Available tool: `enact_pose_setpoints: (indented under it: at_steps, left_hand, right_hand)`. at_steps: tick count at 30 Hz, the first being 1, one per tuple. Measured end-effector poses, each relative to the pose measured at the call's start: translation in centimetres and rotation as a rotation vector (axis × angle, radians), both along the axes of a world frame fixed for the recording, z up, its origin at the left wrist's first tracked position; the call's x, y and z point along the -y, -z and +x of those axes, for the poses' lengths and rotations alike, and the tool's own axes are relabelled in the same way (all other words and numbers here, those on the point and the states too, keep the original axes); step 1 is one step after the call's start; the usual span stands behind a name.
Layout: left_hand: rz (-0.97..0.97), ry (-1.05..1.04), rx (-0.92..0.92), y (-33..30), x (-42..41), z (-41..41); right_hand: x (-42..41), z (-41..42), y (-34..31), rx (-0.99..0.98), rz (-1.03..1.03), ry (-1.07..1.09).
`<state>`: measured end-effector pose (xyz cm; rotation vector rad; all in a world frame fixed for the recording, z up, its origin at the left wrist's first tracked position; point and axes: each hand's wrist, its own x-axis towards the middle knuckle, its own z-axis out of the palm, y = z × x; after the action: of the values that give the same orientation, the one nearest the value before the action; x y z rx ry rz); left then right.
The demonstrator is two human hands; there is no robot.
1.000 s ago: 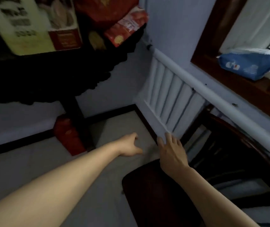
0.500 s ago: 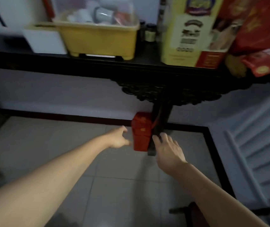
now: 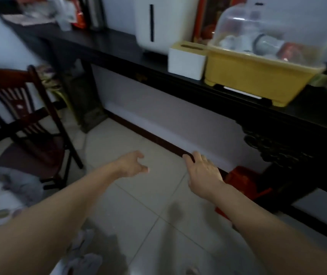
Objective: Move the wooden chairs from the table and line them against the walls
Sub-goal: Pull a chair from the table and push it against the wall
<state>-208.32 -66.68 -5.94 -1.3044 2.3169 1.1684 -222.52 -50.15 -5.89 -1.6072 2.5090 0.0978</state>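
Observation:
A dark wooden chair point(image 3: 26, 124) with a slatted back stands at the left on the tiled floor, its seat partly covered by grey cloth at the lower left. My left hand point(image 3: 131, 164) hangs over the floor to the right of the chair, fingers loosely curled and apart, holding nothing. My right hand point(image 3: 203, 172) is stretched out palm down beside it, fingers apart and empty, above the dark skirting of the wall. Neither hand touches the chair.
A long dark console table point(image 3: 178, 76) runs along the wall, bearing a white appliance point(image 3: 158, 22), a white box point(image 3: 186, 60) and a yellow bin with a clear lid point(image 3: 258, 72). A red box point(image 3: 244, 183) sits by its carved leg. Cloth lies at the lower left.
The view has swung left, from the radiator corner and a chair there, along the console table to another chair at the left. My right hand has come off the first chair; both hands stay empty.

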Motion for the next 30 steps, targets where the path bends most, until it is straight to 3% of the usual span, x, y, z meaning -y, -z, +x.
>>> enact_pose_setpoints:
  at_steps: [11, 17, 24, 30]
  left_hand:
    - [-0.03, -0.41, 0.01, 0.3, 8.5, 0.7]
    - [-0.113, -0.46, 0.112, 0.1, 11.3, -2.1]
    - [-0.194, -0.544, 0.209, -1.5, 15.9, -0.3]
    - [-0.199, -0.71, 0.15, -1.2, 22.3, 3.7]
  right_hand:
    - [15.5, -4.2, 0.7, 0.07, -0.078, -0.403]
    - [22.9, -8.2, 0.5, 0.057, -0.055, -0.54]
    - [30.2, -6.5, 0.7, 0.1, -0.035, -0.715]
    - [39.2, -2.5, 0.1, 0.138, -0.041, -0.834]
